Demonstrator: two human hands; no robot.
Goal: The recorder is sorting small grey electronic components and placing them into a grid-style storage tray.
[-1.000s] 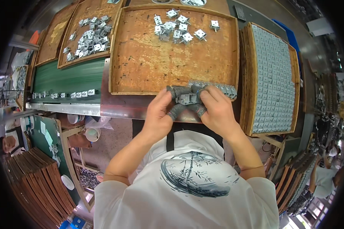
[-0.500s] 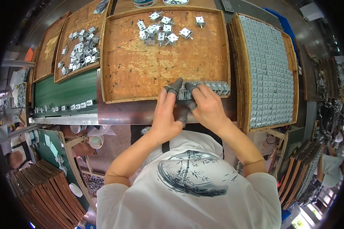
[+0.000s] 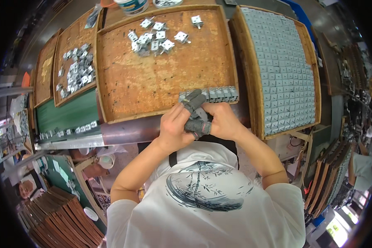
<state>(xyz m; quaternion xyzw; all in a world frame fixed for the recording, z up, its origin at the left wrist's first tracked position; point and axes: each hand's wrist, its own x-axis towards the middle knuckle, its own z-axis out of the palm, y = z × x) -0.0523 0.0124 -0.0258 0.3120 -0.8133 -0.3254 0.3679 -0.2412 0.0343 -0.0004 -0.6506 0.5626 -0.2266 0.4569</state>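
Note:
My left hand (image 3: 174, 125) and my right hand (image 3: 222, 120) meet over the near edge of a shallow wooden tray (image 3: 136, 89). Grey fabric covers wrap several fingertips. The fingers of both hands are closed together, and whatever lies between them is hidden. Just beyond my fingers, a row of small silvery metal parts (image 3: 223, 94) stands packed along the tray's near right side. Toward the far side of that tray, several loose metal parts with short shafts (image 3: 159, 26) lie in a scattered group.
At right, a wooden tray holds tightly packed grey metal parts (image 3: 283, 70). A pile of similar parts (image 3: 80, 70) fills part of another tray at left. Several parts (image 3: 87, 126) line the green surface (image 3: 66, 115). A white bucket (image 3: 132, 6) stands at the back.
My hands have drawn back from the row toward my body and come closer together, fingers now overlapping. The view has shifted and turned slightly.

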